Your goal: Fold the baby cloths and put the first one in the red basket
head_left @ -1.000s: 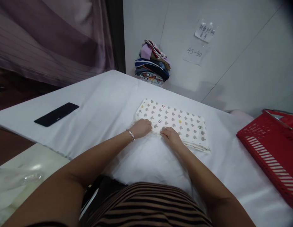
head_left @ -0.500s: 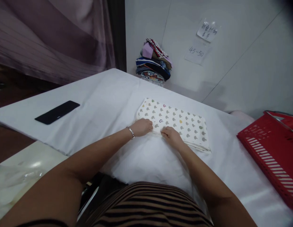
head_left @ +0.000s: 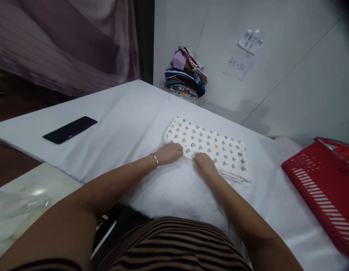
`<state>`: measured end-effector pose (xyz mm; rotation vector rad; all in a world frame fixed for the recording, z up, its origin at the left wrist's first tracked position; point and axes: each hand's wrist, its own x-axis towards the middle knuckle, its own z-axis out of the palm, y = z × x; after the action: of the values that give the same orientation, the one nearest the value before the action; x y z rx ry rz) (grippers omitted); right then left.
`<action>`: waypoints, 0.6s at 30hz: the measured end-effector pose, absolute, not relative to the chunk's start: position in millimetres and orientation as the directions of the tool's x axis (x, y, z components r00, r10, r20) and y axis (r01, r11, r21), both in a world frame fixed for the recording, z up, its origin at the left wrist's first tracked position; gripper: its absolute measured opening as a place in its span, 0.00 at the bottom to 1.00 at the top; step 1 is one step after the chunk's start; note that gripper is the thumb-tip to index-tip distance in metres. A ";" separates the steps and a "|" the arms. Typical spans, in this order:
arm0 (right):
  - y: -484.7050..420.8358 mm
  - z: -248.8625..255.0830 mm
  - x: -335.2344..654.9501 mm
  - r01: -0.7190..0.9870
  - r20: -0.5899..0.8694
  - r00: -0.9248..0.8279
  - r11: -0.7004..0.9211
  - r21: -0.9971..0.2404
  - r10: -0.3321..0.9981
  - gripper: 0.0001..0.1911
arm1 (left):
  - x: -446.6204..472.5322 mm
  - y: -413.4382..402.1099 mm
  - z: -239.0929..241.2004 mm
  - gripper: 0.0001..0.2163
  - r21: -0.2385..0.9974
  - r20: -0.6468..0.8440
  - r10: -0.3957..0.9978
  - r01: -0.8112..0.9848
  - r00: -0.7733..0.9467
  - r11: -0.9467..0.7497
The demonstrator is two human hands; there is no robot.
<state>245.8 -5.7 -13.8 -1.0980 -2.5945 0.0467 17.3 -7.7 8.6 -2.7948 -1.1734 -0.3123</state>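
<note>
A folded white cloth with small grey and coloured prints [head_left: 214, 148] lies flat on the white-covered table [head_left: 126, 116]. My left hand [head_left: 171, 153], with a bracelet on the wrist, rests on the cloth's near left edge with its fingers curled over the layers. My right hand [head_left: 204, 164] sits close beside it on the same near edge, fingers bent and pinching the stacked layers.
A black phone [head_left: 69, 129] lies at the table's left. A pile of folded coloured clothes [head_left: 186, 75] stands against the wall at the back. A red plastic basket [head_left: 323, 184] sits at the right. Paper notes [head_left: 242, 52] hang on the wall.
Both hands stay on the cloth's near edge. Only the camera view has shifted slightly.
</note>
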 end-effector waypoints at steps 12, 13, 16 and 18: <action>-5.8 -16.8 249.3 0.628 0.312 -0.710 0.768 -0.122 0.631 0.13 | 7.9 -10.9 -3.5 0.05 0.046 0.262 0.687 0.702 0.678 -0.711; -5.7 -17.1 249.3 0.632 0.307 -0.709 0.765 -0.125 0.635 0.13 | 8.0 -10.3 -3.2 0.06 0.044 0.258 0.688 0.704 0.678 -0.709; -5.7 -16.2 248.6 0.642 0.292 -0.700 0.754 -0.141 0.651 0.13 | 8.0 -7.8 -1.8 0.08 0.035 0.242 0.693 0.708 0.679 -0.705; -5.9 -14.7 247.6 0.652 0.281 -0.693 0.744 -0.149 0.664 0.14 | 7.9 -6.5 -1.0 0.09 0.027 0.236 0.693 0.709 0.681 -0.705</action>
<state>247.6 -5.9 -14.7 -1.0212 -2.6285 0.0532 7.9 -6.5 -1.0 -2.8182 -1.1771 -0.3537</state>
